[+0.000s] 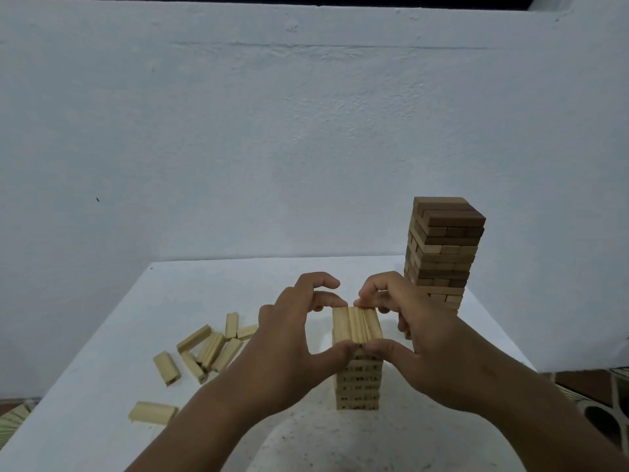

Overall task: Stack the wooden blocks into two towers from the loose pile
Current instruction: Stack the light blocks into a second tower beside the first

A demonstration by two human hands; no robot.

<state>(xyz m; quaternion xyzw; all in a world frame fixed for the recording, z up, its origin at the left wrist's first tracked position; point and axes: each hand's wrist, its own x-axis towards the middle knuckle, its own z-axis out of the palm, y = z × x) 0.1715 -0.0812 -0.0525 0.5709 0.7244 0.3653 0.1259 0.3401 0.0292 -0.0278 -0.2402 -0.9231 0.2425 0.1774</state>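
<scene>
Your left hand [289, 338] and right hand [418, 335] both pinch the top layer of pale wooden blocks [356, 324] on the short pale block tower [358, 383], fingers closed on its ends. The tall darker wooden tower [442, 253] stands behind right. Loose pale blocks [207, 349] lie left on the white worktop [102, 386].

Towers on the white table [190, 294]: two, a tall tower [442, 253] at the right rear and a short tower [357, 366] at centre. Top layer of the short tower: three blocks side by side. Loose blocks at the left: about nine visible, seven or so in the loose pile [212, 347], some overlapping. Hands in view: two
</scene>
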